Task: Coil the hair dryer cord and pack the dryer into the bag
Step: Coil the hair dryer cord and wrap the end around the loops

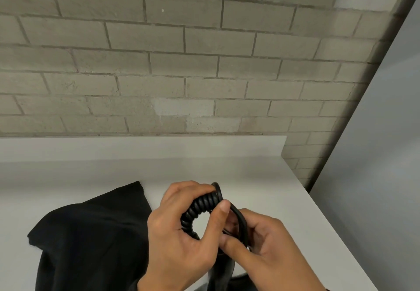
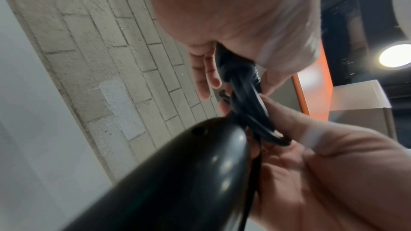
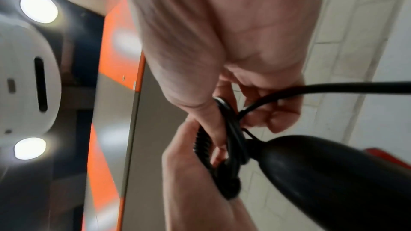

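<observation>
My left hand (image 1: 213,198) grips the black spiral cord (image 1: 200,206), bunched into a loop between thumb and fingers. Just right of it, my right hand (image 1: 234,227) pinches the straight strands of the cord (image 3: 233,129) against the loop. The black hair dryer (image 1: 221,272) hangs below and between both hands, mostly hidden by them; its glossy body (image 2: 166,182) fills the lower left wrist view. In the right wrist view the dryer (image 3: 333,173) shows at lower right, and a straight length of cord (image 3: 333,87) runs off the right edge. The black fabric bag (image 1: 91,233) lies flat on the white table (image 1: 250,172), left of my hands.
A grey brick wall (image 1: 204,63) rises behind the table. The table's right edge (image 1: 329,222) runs diagonally beside my right hand, with grey floor beyond it. An orange-edged panel (image 3: 120,41) and ceiling lights show in the wrist views.
</observation>
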`<state>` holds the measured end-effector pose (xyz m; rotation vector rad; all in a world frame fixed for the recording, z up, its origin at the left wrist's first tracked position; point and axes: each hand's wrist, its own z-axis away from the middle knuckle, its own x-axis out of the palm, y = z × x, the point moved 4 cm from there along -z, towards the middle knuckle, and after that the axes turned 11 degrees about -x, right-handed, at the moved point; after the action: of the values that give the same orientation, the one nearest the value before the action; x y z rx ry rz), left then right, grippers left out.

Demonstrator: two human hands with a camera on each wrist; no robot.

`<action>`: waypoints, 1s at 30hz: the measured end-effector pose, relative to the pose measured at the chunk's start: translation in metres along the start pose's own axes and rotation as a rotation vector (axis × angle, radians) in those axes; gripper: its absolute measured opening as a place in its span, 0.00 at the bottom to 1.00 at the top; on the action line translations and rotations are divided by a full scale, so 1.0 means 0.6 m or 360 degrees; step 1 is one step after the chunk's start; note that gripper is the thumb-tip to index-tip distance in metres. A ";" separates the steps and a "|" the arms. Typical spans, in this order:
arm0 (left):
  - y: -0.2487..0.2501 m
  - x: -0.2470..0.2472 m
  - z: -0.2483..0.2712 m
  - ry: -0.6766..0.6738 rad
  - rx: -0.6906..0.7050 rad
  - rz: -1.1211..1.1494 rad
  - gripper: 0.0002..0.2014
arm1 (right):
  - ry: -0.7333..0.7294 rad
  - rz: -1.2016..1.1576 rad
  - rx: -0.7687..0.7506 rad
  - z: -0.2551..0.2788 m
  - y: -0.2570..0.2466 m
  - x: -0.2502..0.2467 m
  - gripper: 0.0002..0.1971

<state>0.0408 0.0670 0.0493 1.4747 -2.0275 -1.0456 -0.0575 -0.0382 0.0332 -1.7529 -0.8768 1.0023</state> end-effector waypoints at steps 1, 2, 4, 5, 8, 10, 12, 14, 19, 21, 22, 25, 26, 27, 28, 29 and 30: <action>0.000 0.001 0.000 -0.0007 0.0003 -0.0002 0.11 | -0.0048 -0.0031 0.0035 0.000 0.000 0.000 0.07; 0.000 0.001 0.001 -0.0010 0.0003 -0.0003 0.11 | -0.0073 -0.0042 0.0049 0.000 0.000 -0.001 0.05; -0.001 0.000 0.001 -0.0010 -0.0001 -0.0015 0.11 | -0.0032 -0.0020 0.0035 0.000 0.002 -0.002 0.06; -0.001 -0.001 0.000 -0.0006 -0.0011 -0.0024 0.12 | 0.0016 -0.0009 0.0017 0.001 0.003 -0.001 0.08; -0.003 -0.003 -0.001 0.0022 -0.0063 -0.0015 0.13 | 0.0160 -0.0036 -0.0012 0.006 0.010 0.002 0.08; -0.004 -0.003 -0.001 0.0036 -0.0079 0.0003 0.14 | 0.0225 -0.0081 -0.0018 0.009 0.016 0.007 0.08; -0.004 -0.003 -0.001 0.0041 -0.0084 -0.0004 0.14 | 0.0300 -0.0079 -0.0030 0.010 0.024 0.011 0.07; -0.006 -0.003 -0.002 0.0052 -0.0096 -0.0007 0.14 | 0.0347 -0.0097 -0.0070 0.009 0.027 0.014 0.06; -0.010 -0.002 -0.003 0.0082 -0.0131 -0.0006 0.09 | 0.0380 -0.0202 -0.0165 0.010 0.026 0.014 0.06; -0.011 -0.003 -0.003 0.0087 -0.0138 -0.0011 0.10 | 0.0328 -0.0339 -0.0154 0.008 0.028 0.013 0.09; -0.012 -0.003 -0.004 0.0088 -0.0143 -0.0012 0.10 | 0.0283 -0.0410 -0.0136 0.007 0.028 0.013 0.11; -0.013 -0.005 -0.004 0.0082 -0.0162 -0.0019 0.10 | 0.0191 -0.0564 -0.0144 0.004 0.027 0.011 0.13; -0.014 -0.005 -0.003 0.0081 -0.0171 -0.0012 0.10 | 0.0171 -0.0583 -0.0166 0.002 0.027 0.010 0.12; -0.013 -0.005 -0.003 0.0079 -0.0182 0.0001 0.10 | 0.0147 -0.0592 -0.0197 -0.001 0.027 0.010 0.12; -0.013 -0.004 -0.001 0.0076 -0.0193 0.0016 0.11 | 0.0110 -0.0592 -0.0232 -0.003 0.027 0.009 0.13; -0.012 -0.003 0.000 0.0070 -0.0203 0.0029 0.11 | 0.0068 -0.0592 -0.0253 -0.005 0.028 0.009 0.15; -0.011 -0.001 0.001 0.0058 -0.0213 0.0047 0.11 | 0.0040 -0.0596 -0.0256 -0.006 0.031 0.007 0.16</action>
<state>0.0447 0.0668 0.0440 1.3817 -1.9088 -1.1115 -0.0499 -0.0422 0.0158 -1.6452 -1.2427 0.6773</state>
